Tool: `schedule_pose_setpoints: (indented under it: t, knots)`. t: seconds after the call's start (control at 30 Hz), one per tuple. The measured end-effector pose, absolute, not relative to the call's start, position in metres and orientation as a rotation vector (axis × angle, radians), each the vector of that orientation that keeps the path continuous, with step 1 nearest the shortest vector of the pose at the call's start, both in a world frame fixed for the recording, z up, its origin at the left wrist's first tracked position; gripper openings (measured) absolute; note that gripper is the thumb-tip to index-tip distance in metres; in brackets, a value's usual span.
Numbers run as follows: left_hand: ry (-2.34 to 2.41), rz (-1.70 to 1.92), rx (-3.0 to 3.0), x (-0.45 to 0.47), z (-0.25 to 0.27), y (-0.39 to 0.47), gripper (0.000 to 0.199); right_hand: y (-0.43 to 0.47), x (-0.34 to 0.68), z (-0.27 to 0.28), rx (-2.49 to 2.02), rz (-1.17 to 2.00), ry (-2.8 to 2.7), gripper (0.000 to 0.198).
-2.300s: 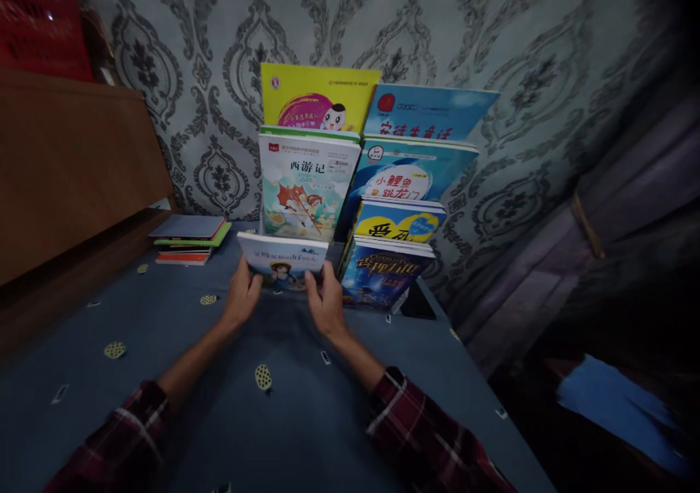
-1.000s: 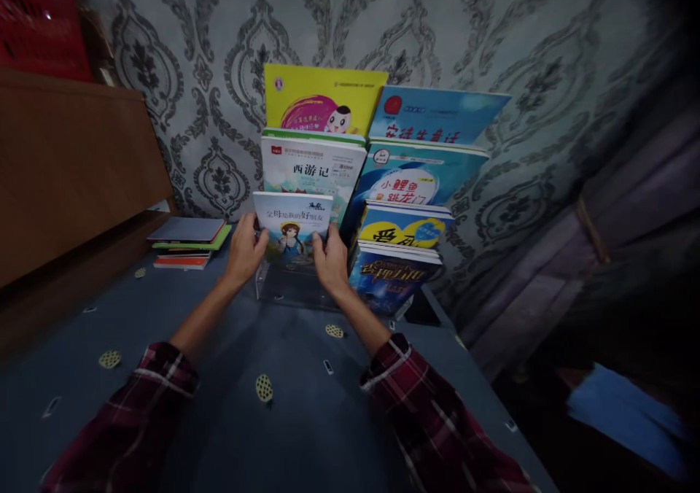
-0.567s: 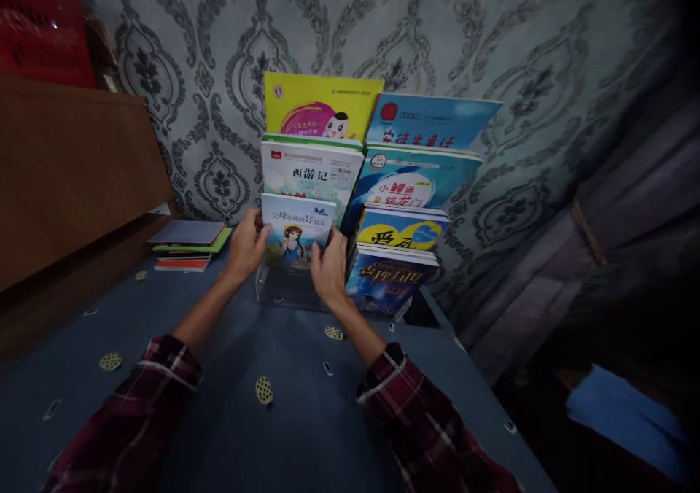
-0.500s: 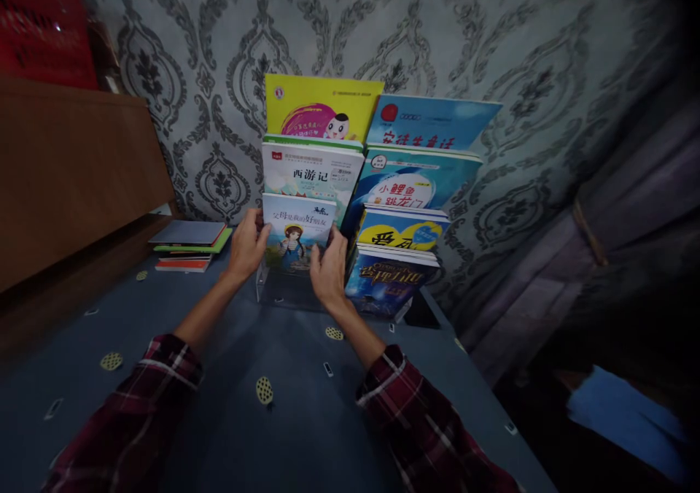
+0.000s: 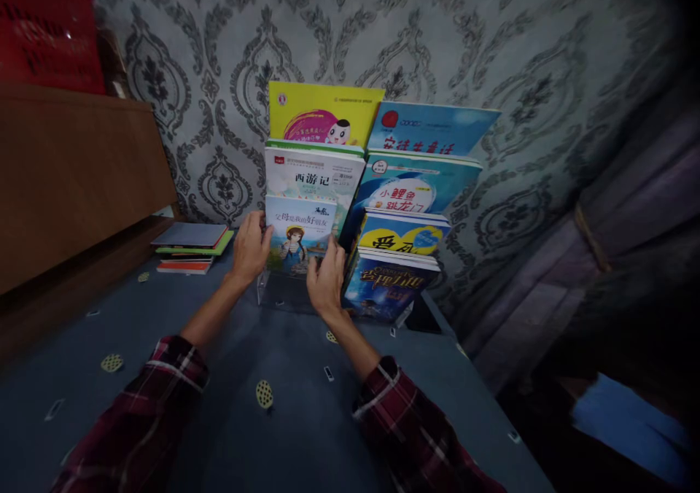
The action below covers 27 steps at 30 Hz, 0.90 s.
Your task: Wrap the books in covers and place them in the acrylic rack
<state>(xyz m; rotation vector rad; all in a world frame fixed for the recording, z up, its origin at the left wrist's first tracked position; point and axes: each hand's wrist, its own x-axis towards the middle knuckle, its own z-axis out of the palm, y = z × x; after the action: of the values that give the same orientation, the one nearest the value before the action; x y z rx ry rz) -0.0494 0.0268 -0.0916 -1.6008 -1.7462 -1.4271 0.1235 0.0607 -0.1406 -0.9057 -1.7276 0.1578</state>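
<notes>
A small light-blue book (image 5: 298, 238) with a girl on its cover stands upright in the front of a clear stepped stand (image 5: 292, 294). My left hand (image 5: 251, 249) grips its left edge, thumb toward the cover. At the lower right edge, my right hand (image 5: 327, 278) holds it from the other side, fingers partly behind. Behind it rise a white book (image 5: 314, 176) and a taller yellow book (image 5: 328, 106). In the right column stand a dark blue book (image 5: 388, 285), a blue and yellow book (image 5: 402, 234), a teal book (image 5: 421, 179) and a blue book (image 5: 437, 125).
A low pile of books (image 5: 191, 235) lies left of the stand on the dark blue tabletop (image 5: 219, 413). A wooden cabinet (image 5: 82, 179) with a red box (image 5: 49, 33) on top borders the left. Patterned wallpaper is behind, a curtain (image 5: 558, 281) at right.
The camera view has shifted slightly. Both hands stay at the light-blue book's edges; my right hand sits a little lower along its side. The books keep their places.
</notes>
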Motion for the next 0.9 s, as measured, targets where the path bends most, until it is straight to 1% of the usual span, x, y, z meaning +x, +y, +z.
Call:
schedule_pose_setpoints:
  t: [0.27,0.5,0.67,0.9]
  knots:
    - [-1.859,-1.206,-1.509,-0.043,-0.092,0.030,0.034,0.064,0.122,-0.144,-0.859,0.173,-1.676,0.061]
    - [-1.930,-1.156,-1.459,-0.042,-0.085,0.035,0.041,0.065,0.124,-0.145,-0.823,0.187,-1.675,0.062]
    - [-1.925,-1.107,-1.462,-0.040,-0.084,0.033,0.043,0.066,0.126,-0.145,-0.827,0.205,-1.680,0.064]
    - [-1.923,-1.077,-1.438,-0.040,-0.085,0.029,0.040,0.067,0.128,-0.144,-0.803,0.225,-1.684,0.062]
